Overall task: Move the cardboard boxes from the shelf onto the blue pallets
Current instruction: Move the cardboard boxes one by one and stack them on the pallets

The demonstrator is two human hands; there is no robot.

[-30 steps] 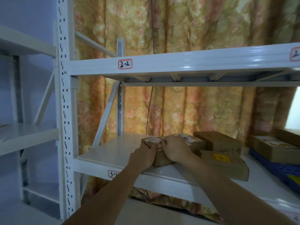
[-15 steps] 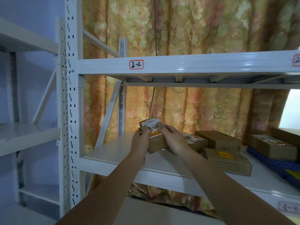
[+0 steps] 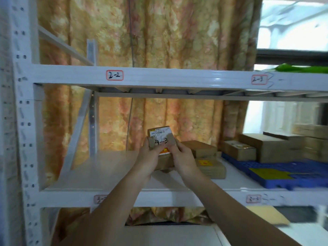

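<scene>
Box (image 3: 160, 141): tilted upright above the shelf (image 3: 106, 173), label facing the person.
Left hand (image 3: 148, 157): clasps its left edge.
Right hand (image 3: 182, 158): clasps its right edge.
Advice: grip both sides, carry right to the blue pallet (image 3: 276, 176).

A floral orange curtain (image 3: 159, 32) is hanging at the far side, with a thin dark cable (image 3: 131, 41) running down it. At the far right, a bright window (image 3: 292, 25) is showing.

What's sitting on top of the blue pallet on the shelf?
Several cardboard boxes sit on the blue pallet; a yellow patch shows in front. Boxes farther right are blurred.
</scene>
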